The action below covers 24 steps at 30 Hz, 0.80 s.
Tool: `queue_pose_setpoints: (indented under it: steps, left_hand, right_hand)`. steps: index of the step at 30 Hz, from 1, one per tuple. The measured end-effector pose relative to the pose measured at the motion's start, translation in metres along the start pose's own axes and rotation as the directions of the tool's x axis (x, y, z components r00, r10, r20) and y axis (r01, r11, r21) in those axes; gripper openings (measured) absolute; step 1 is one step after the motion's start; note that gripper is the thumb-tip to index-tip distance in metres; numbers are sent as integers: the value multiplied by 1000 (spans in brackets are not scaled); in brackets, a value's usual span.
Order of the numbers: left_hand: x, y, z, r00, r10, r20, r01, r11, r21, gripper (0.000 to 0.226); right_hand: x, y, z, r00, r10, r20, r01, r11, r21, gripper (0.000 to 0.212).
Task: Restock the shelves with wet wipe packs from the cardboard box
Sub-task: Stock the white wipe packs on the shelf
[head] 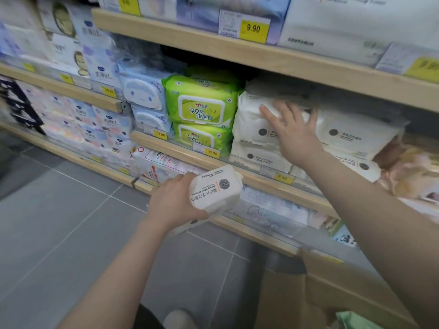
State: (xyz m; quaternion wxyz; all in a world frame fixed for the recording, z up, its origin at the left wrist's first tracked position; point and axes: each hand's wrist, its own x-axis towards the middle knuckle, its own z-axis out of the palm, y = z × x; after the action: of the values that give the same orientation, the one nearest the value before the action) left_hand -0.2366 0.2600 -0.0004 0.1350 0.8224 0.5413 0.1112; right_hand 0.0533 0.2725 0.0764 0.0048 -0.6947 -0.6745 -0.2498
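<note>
The cardboard box (308, 298) sits open on the floor at the person's feet, lower right. Above it, the left hand (175, 203) grips a white baby wipes pack (215, 189), long axis tilted up toward the shelf (190, 153). The right hand (293, 131), fingers spread flat, presses the stacked white packs (251, 124) up and right of that pack, nearer the slot.

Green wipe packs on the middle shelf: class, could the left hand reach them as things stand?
Probably not freely: the left hand grips a white wipe pack, though the green wipe packs sit unobstructed above it.
</note>
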Motion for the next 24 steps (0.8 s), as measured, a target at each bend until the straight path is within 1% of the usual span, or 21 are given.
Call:
queue_pose_setpoints:
  steps: [3, 5, 7, 9, 10, 12, 15, 17, 19, 21, 22, 24]
  left_hand:
    - [1, 5, 1, 1000, 6, 7, -6, 1000, -2, 79]
    - [3, 8, 2, 1000, 11, 11, -11, 1000, -3, 78]
    - [5, 11, 2, 1000, 21, 23, -21, 1000, 5, 78]
    - [5, 17, 3, 998, 42, 41, -43, 999, 18, 78]
    - [4, 21, 4, 997, 54, 54, -55, 998, 21, 78]
    - [3, 29, 8, 994, 81, 72, -83, 996, 29, 78]
    - [1, 43, 16, 989, 116, 93, -120, 992, 44, 80]
    - [2, 52, 18, 985, 140, 101, -145, 988, 45, 83]
    - [5, 60, 18, 981, 166, 101, -170, 985, 40, 84]
    - [9, 63, 17, 979, 180, 94, -183, 983, 24, 83]
    - [11, 64, 17, 979, 181, 94, -183, 983, 10, 82]
    - [14, 68, 16, 975, 193, 108, -191, 981, -24, 82]
  right_hand:
    - [-4, 2, 6, 999, 1, -51, -1, 1000, -8, 88]
    - [-10, -1, 5, 997, -15, -82, 16, 1000, 19, 86]
    - [-23, -7, 4, 988, -83, -129, 93, 993, 72, 81]
    - [-43, -15, 4, 967, -200, -157, 221, 967, 128, 69]
    - [-53, -19, 4, 959, -247, -136, 265, 954, 140, 65]
    - [-65, -22, 2, 962, -269, -44, 273, 950, 149, 68]
    - [-67, -14, 0, 982, -174, 77, 162, 977, 141, 65]
    - [-63, -9, -4, 985, -148, 89, 134, 981, 141, 66]
    - [-60, -5, -11, 985, -151, 82, 135, 975, 174, 65]
    - [-63, -4, -15, 972, -204, 119, 165, 947, 274, 63]
    - [-68, -5, -15, 955, -246, 167, 171, 914, 368, 63]
    - [-84, -11, -15, 894, -315, 317, 107, 840, 532, 68]
